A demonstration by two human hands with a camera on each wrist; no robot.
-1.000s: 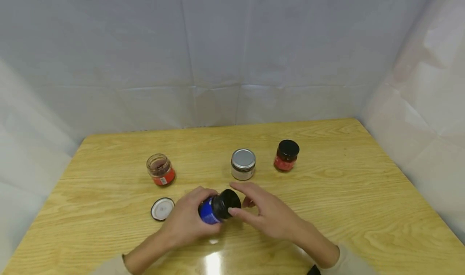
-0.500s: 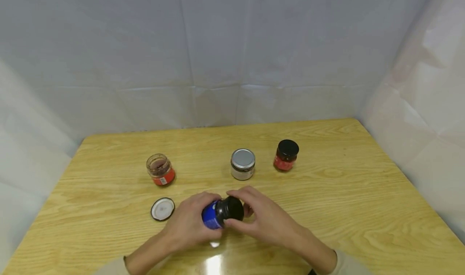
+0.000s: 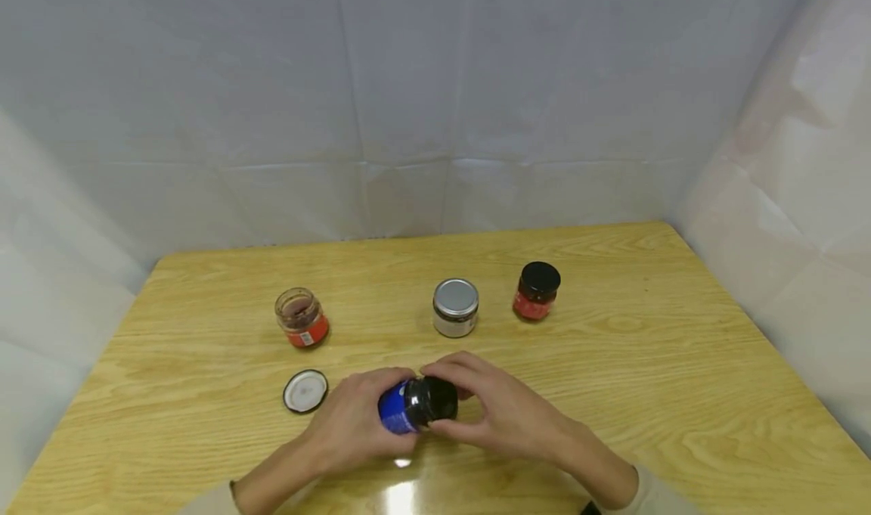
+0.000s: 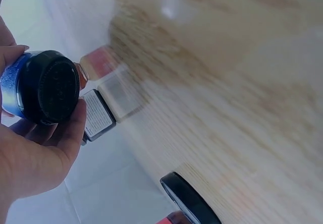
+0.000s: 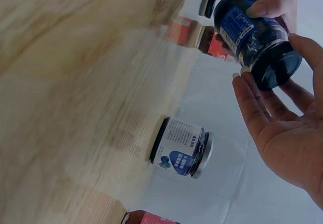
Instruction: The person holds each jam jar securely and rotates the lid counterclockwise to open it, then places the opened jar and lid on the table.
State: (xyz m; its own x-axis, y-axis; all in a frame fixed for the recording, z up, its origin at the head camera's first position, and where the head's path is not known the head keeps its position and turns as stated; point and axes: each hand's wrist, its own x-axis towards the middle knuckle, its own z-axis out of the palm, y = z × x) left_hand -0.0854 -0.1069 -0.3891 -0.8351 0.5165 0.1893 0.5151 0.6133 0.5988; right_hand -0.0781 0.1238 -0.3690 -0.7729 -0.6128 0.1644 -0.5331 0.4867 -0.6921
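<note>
A glass jar with a blue label (image 3: pixel 398 407) is tilted on its side above the table, its black lid (image 3: pixel 442 398) facing right. My left hand (image 3: pixel 357 417) grips the jar round its body. My right hand (image 3: pixel 500 409) holds the lid from the right, thumb at the near edge and fingers at the far edge. In the right wrist view, the fingers curve round the black lid (image 5: pixel 276 65), while the left thumb lies on the label. The left wrist view has the lid's top (image 4: pixel 59 90) toward the camera.
An uncovered jar with a red label (image 3: pixel 302 318) stands at left, with a loose lid (image 3: pixel 305 392) lying upside down nearer. A silver-lidded jar (image 3: pixel 455 307) stands in the middle. To its right is a black-lidded red jar (image 3: pixel 536 291). White sheeting (image 3: pixel 408 107) surrounds the wooden table (image 3: pixel 653 364).
My right hand has closed in on the black lid from being loosely around it. The jar has shifted slightly right and nearer, tipping further onto its side. The other jars have not moved.
</note>
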